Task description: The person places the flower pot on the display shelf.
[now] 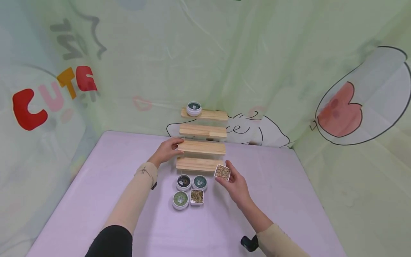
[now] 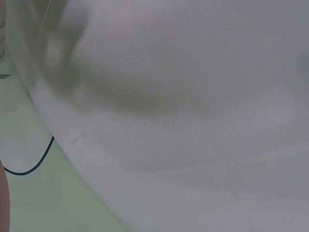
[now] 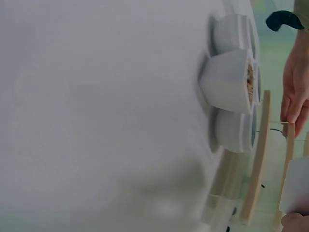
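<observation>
My right hand (image 1: pixel 237 187) holds a small square white pot (image 1: pixel 222 172) filled with tan gravel, fingers and thumb on its sides. The pot is at the right end of the lowest board of a stepped wooden stand (image 1: pixel 201 147). At the left end of the second board from the bottom, my left hand (image 1: pixel 165 150) pinches the board between thumb and fingers. The right wrist view shows this left hand (image 3: pixel 297 82) on the board's end and the held pot (image 3: pixel 295 186) at the right edge. The left wrist view shows mostly cloth.
On the top board stands a round white pot (image 1: pixel 194 109) with a dark green top. In front of the stand are a dark-topped pot (image 1: pixel 183 182), a teal one (image 1: pixel 200 182), a green one (image 1: pixel 181 200) and a square gravel pot (image 1: pixel 197 197). Printed curtains surround the cloth-covered table (image 1: pixel 276 200).
</observation>
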{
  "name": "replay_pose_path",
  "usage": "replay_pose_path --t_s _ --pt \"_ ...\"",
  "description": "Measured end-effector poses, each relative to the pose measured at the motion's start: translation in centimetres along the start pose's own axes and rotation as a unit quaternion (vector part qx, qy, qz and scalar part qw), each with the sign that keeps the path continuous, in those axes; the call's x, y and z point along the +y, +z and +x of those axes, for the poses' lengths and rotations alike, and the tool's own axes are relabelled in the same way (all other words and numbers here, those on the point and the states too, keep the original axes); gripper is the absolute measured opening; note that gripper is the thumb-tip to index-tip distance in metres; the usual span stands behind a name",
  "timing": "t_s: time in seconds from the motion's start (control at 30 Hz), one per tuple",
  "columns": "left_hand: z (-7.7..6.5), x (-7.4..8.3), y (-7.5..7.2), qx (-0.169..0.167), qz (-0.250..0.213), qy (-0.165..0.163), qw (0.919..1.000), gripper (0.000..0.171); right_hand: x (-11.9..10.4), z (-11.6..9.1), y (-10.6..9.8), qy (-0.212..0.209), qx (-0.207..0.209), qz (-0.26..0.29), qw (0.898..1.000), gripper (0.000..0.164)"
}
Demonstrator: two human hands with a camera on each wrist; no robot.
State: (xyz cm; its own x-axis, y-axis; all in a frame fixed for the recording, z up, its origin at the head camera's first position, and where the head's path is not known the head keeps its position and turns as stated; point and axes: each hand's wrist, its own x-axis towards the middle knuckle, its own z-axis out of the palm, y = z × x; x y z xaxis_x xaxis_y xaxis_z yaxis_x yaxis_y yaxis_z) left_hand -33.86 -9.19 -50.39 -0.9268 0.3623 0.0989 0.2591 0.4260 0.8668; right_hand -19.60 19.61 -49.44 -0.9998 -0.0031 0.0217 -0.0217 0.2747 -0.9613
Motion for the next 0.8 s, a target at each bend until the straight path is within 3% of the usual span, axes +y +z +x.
replay_pose_path --t_s 0.2,0.6,0.8 --pt "0.0 -0.1 0.0 0.000 -0.005 -0.009 0.9999 0.056 -1.5 1.3 -0.2 -0.017 0.004 -0.008 1.000 0.083" --pt "0.1 -0.2 -0.1 -0.001 -0.001 0.002 1.0000 0.057 -4.3 3.9 -0.7 -0.011 0.017 -0.033 0.999 0.084" --pt "-0.2 -0.3 -0.2 0.003 -0.010 0.032 0.9994 0.056 -5.3 5.2 -0.7 -0.006 0.024 -0.045 0.999 0.084"
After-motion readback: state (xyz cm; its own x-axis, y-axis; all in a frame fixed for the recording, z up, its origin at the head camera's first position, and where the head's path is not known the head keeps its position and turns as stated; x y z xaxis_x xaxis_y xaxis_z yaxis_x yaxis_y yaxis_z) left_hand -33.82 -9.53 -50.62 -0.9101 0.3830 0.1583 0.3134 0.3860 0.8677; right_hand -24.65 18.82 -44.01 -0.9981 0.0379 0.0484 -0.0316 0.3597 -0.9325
